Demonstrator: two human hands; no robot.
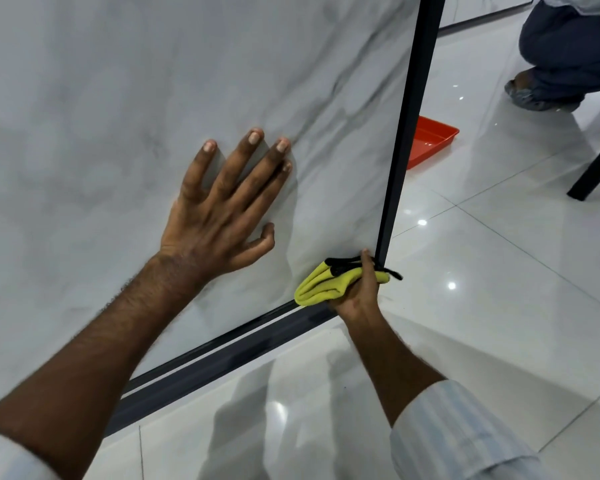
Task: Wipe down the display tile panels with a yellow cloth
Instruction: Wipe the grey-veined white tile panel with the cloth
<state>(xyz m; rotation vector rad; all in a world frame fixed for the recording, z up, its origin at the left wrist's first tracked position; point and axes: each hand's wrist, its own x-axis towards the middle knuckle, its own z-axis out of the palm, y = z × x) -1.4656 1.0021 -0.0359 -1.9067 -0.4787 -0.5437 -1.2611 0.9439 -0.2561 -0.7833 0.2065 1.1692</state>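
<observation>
The left hand (pixel 219 216) lies flat on the grey marble-look tile panel (pixel 118 116), fingers straight and spread wide, holding nothing and seemingly steadying the panel. To its right, down at the panel's lower right corner, the right hand (pixel 359 292) grips the bunched yellow cloth (pixel 323 284), fingers curled round it and pressing it to the tile just where the dark frame (pixel 406 140) meets the bottom rail. The step in hand looks like wiping the last low corner of this panel. The next move probably calls for dragging the cloth along the bottom edge or up the frame side. Farther right, an orange tray (pixel 430 142) sits on the glossy floor (pixel 482 271), beyond the frame.
</observation>
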